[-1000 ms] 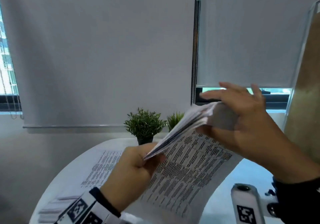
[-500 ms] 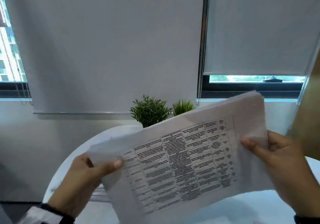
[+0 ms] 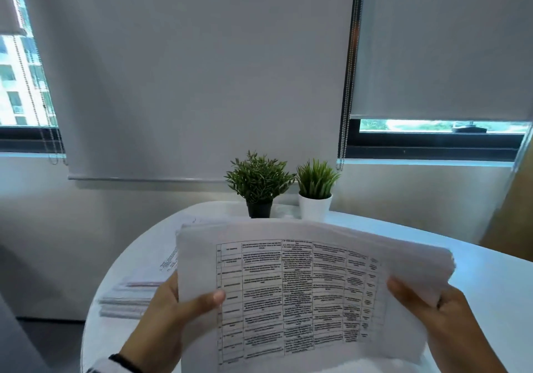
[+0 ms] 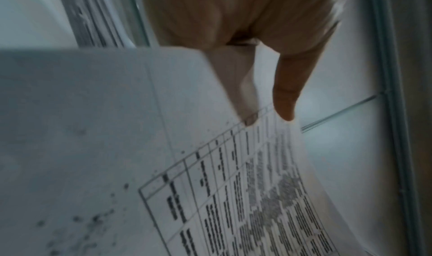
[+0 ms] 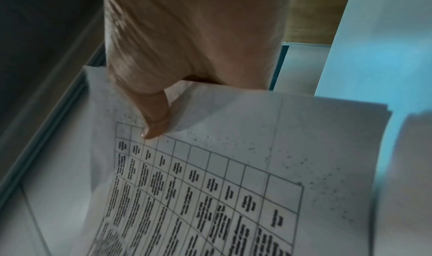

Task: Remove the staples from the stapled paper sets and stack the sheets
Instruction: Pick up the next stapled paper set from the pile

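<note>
Head view: both hands have turned the paper set [image 3: 302,294] flat and face-up above the table [image 3: 476,286], long axis left-right, likely ready for stacking; left hand [image 3: 173,315] and right hand [image 3: 427,309] pinch its side edges. Left wrist: thumb [image 4: 287,97] presses the sheet. Right wrist: thumb [image 5: 154,119] clamps the margin.

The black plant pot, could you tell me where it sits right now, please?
In the head view the black pot stands at the table's far edge, centre, left of the white pot, behind the held sheets.
</note>
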Demonstrator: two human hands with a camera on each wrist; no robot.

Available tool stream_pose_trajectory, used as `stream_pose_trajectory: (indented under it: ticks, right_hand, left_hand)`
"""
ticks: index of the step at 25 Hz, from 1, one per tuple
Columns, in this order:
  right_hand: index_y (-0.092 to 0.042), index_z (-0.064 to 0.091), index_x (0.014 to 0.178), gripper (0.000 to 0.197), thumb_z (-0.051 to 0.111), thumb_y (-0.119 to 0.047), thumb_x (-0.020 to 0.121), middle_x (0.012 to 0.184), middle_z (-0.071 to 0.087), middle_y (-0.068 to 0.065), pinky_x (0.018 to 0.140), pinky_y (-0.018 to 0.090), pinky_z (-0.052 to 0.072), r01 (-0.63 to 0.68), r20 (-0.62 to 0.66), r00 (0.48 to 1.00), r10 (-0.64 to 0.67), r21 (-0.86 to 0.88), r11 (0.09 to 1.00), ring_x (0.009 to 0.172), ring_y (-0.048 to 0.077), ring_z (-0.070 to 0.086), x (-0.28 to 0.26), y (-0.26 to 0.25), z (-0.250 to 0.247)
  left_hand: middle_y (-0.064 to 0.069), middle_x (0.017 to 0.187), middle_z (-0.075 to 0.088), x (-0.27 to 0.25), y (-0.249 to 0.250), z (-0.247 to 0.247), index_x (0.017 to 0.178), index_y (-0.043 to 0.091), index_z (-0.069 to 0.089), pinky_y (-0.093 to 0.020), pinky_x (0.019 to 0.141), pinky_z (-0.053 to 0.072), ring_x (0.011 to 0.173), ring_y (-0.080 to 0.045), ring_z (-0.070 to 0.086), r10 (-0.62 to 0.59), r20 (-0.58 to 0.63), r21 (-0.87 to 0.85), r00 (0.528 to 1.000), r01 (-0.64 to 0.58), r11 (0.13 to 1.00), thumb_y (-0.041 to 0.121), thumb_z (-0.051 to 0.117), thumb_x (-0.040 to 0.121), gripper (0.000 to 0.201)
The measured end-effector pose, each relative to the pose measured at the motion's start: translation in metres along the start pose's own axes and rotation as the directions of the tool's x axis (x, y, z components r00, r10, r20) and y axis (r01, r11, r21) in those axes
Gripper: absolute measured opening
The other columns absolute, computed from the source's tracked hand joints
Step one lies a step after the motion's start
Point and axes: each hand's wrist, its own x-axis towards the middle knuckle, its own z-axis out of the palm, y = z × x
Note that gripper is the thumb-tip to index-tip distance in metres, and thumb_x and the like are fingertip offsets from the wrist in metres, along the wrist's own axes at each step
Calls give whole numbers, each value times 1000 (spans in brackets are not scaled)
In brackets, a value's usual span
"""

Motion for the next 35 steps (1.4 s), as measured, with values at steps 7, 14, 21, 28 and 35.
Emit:
stream_pose_trajectory:
  ticks: [7, 14, 21, 28, 35]
  right_hand:
    - [-22, 75, 101, 84, 86, -71, 34, 103, 75, 8, 85, 44, 55, 60, 36, 997, -66, 156, 986, 94, 27, 72, 6, -10, -9]
    - [-24, 79, 86, 58, 88, -62, 43, 89, 77, 8, 78, 42, 56, -31, 21, 999, 29, 118, 992, 88, 31, 73, -2, 0, -2]
    - [-28, 80, 82, 57, 84, -69, 42, 83, 77, 2, 84, 45, 53, -69, -10, 998, 70, 56, 996, 80, 23, 74, -6, 4, 1]
    - [-11, 75, 96, 24, 63, -32, 90, 88, 77, 3, 87, 49, 55, -109, 55, 992, 114, -87, 990, 80, 25, 75, 16, -33, 1]
    - [-9, 71, 84, 12, 68, -19, 90, 78, 74, 0, 86, 36, 52, -26, 309, 942, 127, -313, 950, 83, 21, 67, 72, -87, 7]
  left_hand:
    - [-24, 101, 72, 3, 22, 3, 94, 3, 76, -39, 69, 60, 90, -40, 71, 176, -46, 48, 983, -174, 984, 36, 98, 26, 79]
    - [-20, 99, 74, -2, 6, 5, 92, 13, 78, -44, 75, 60, 90, -38, 71, 82, -46, 132, 996, -75, 988, 42, 97, 22, 79]
    - [-7, 101, 76, -4, -5, 5, 97, 34, 76, -51, 93, 51, 95, -26, 72, 91, -76, 248, 993, -70, 966, 44, 90, 36, 63]
    - [-15, 102, 74, 5, -9, -1, 101, 12, 76, -52, 94, 49, 94, -33, 72, -38, -139, 251, 990, 72, 965, 42, 90, 37, 72]
    - [8, 153, 31, 23, 29, 42, 151, 30, 7, -46, 114, 30, 138, -16, 31, 384, -133, 800, 914, -130, 586, 41, 79, 70, 109]
